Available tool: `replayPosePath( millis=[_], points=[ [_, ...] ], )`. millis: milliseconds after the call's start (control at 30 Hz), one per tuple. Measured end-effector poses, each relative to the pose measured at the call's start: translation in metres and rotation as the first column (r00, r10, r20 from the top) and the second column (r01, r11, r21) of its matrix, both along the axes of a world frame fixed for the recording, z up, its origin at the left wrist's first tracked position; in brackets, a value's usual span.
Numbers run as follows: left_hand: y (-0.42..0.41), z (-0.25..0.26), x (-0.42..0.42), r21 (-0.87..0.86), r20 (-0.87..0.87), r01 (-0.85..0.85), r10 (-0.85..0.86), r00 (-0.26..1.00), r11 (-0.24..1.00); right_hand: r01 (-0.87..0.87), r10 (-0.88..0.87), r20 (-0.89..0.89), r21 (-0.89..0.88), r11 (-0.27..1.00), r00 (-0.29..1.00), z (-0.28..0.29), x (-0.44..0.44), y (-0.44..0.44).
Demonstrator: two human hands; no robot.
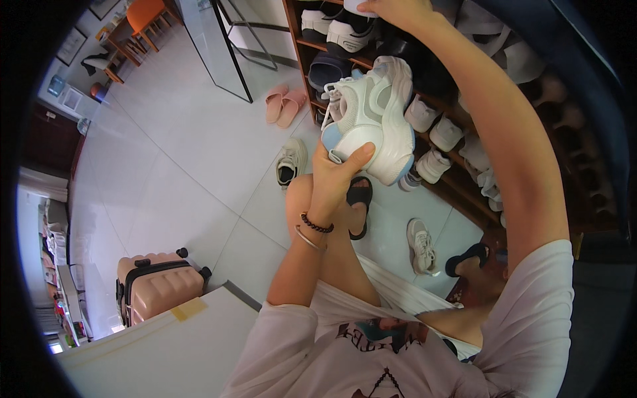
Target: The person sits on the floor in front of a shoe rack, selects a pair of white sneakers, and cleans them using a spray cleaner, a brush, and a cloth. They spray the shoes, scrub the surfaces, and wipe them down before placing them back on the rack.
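Observation:
My left hand (338,169) grips a white sneaker (371,107) by its heel, thumb on the outer side. The sneaker has grey mesh, pale blue patches and a thick sole; its toe points up and away from me. At the top edge of the picture my right hand (403,12) holds a white object (361,7), possibly a shoe, mostly cut off by the frame. Just below it, white-and-black sneakers (351,37) sit on the wooden shoe rack (298,45). Lower shelves hold several white shoes (445,133) and a dark blue shoe (328,69).
On the tiled floor lie a beige sneaker (291,161), another light sneaker (422,246) and pink slippers (285,105). My feet wear black slides (361,194). A pink suitcase (161,286) stands at lower left, by a white surface (164,348). A framed glass panel (216,49) stands beyond.

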State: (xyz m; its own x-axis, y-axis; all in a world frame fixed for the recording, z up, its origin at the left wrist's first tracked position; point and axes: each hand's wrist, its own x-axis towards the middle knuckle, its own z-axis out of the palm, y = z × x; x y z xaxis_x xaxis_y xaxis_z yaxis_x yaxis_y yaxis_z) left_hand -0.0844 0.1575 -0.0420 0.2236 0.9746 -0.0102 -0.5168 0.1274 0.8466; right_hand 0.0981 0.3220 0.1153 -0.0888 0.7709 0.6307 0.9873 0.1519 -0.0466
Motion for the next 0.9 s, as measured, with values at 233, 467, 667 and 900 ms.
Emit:
replayPosePath(
  millis=[233, 467, 667, 900],
  points=[
    [-0.002, 0.014, -0.008, 0.065, -0.278, 0.044, -0.024, 0.960, 0.997, -0.022, 0.022, -0.111, 0.000, 1.000, 0.994, -0.019, -0.002, -0.002],
    [-0.022, 0.045, -0.019, -0.013, -0.444, 0.067, -0.066, 0.894, 0.998, 0.116, -0.116, 0.011, -0.008, 0.993, 0.993, -0.010, -0.006, 0.029],
    [-0.029, 0.046, -0.031, 0.068, -0.639, 0.097, -0.032, 0.769, 0.993, 0.146, -0.140, 0.072, -0.082, 0.986, 0.988, -0.016, 0.004, 0.049],
    [-0.026, 0.035, -0.021, 0.193, -0.650, 0.117, 0.038, 0.759, 0.974, 0.128, -0.150, 0.091, 0.212, 0.969, 0.985, -0.037, 0.032, 0.044]
  ],
)
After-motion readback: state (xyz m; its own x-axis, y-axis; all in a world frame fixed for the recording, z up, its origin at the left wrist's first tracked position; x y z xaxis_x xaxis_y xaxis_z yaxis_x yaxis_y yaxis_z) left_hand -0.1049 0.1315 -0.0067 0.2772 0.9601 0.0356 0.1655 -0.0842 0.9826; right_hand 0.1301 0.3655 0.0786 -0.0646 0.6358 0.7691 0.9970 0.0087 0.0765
